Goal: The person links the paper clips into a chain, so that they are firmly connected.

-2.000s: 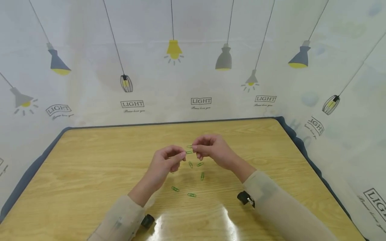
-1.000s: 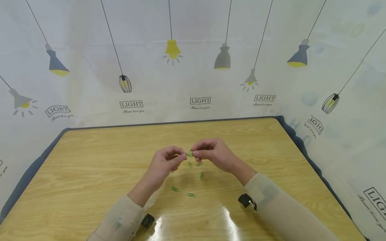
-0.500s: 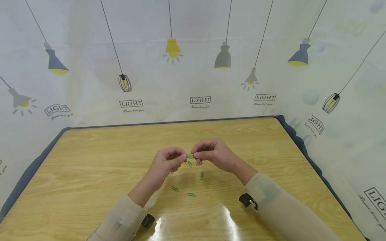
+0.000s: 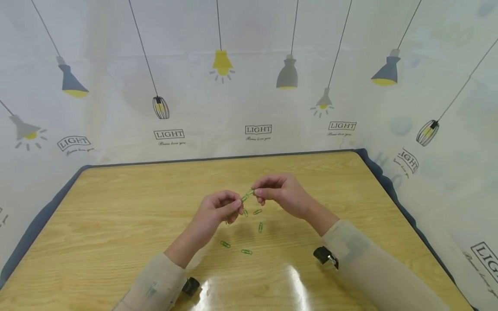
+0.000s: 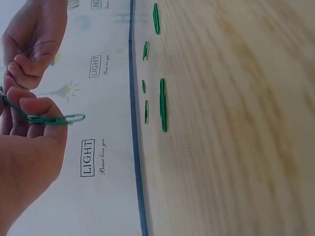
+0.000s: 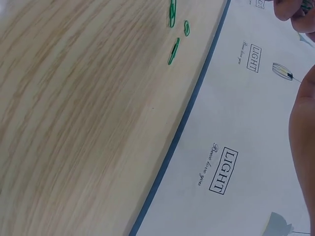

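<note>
Above the middle of the table, my left hand point(image 4: 218, 211) pinches a green paper clip between thumb and fingertips. My right hand point(image 4: 284, 194), a little higher and to the right, pinches another green paper clip point(image 4: 250, 192). The two clips meet end to end in the short gap between the hands and look linked. In the left wrist view, a chain of green paper clips point(image 5: 49, 119) runs across the left fingers, its free end sticking out past them. The fingertips hide part of the clips. In the right wrist view, only hand edges show.
Several loose green paper clips lie on the wooden table point(image 4: 136, 216) below the hands, among them one paper clip point(image 4: 247, 251) nearest the person, another paper clip point(image 4: 225, 244) to its left and a third paper clip point(image 4: 260, 227). A printed wall covering point(image 4: 202, 112) stands behind.
The clips came together between the fingertips and overlapped. Now the right hand has drawn up and to the right, and the clips stretch in a line between both hands.
</note>
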Tool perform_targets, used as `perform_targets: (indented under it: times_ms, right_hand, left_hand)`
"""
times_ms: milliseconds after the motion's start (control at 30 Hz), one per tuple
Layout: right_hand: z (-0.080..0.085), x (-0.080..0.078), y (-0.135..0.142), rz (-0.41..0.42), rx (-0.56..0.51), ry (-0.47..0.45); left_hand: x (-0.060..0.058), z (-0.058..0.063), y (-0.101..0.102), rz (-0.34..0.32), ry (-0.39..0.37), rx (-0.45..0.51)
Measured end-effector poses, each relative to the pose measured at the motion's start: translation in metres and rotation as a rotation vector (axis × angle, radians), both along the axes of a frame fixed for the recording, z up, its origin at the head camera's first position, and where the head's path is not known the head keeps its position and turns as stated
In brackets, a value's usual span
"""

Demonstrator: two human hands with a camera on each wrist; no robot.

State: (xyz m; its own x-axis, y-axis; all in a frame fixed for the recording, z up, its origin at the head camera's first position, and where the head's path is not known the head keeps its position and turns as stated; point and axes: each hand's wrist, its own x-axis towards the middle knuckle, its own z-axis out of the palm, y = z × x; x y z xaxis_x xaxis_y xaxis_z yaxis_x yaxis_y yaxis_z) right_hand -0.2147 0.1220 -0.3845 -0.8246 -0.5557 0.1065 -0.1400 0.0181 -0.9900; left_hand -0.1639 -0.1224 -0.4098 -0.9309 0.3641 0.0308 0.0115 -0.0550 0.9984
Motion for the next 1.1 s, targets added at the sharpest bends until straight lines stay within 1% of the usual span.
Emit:
perform_targets:
  times_ms: [133, 200, 400, 500, 733, 867, 1000, 1100]
  right_hand:
    - [0.004, 0.005, -0.002, -0.004, -0.038, 0.005]
    - [0.006, 0.008, -0.003, -0.002, -0.043, 0.023]
    - [0.010, 0.013, -0.005, 0.003, -0.048, 0.057]
    - [0.009, 0.014, -0.006, 0.006, -0.052, 0.060]
    - [0.008, 0.016, -0.003, 0.021, -0.043, 0.070]
    - [0.007, 0.016, -0.002, 0.017, -0.039, 0.050]
    - [0.005, 0.016, -0.002, 0.022, -0.035, 0.041]
    - [0.004, 0.016, -0.001, 0.025, -0.023, 0.033]
  left_hand:
    - [0.001, 0.000, 0.001, -0.046, 0.015, -0.009]
    - [0.002, 0.000, 0.002, -0.066, 0.025, -0.015]
    - [0.002, 0.001, 0.004, -0.096, 0.107, -0.010]
    - [0.002, 0.003, 0.006, -0.082, 0.121, 0.000]
    - [0.001, 0.006, 0.007, -0.020, 0.113, 0.000]
    - [0.002, 0.009, 0.007, -0.008, 0.094, 0.013]
    - [0.004, 0.009, 0.007, -0.001, 0.068, 0.047]
    - [0.004, 0.009, 0.007, 0.005, 0.057, 0.055]
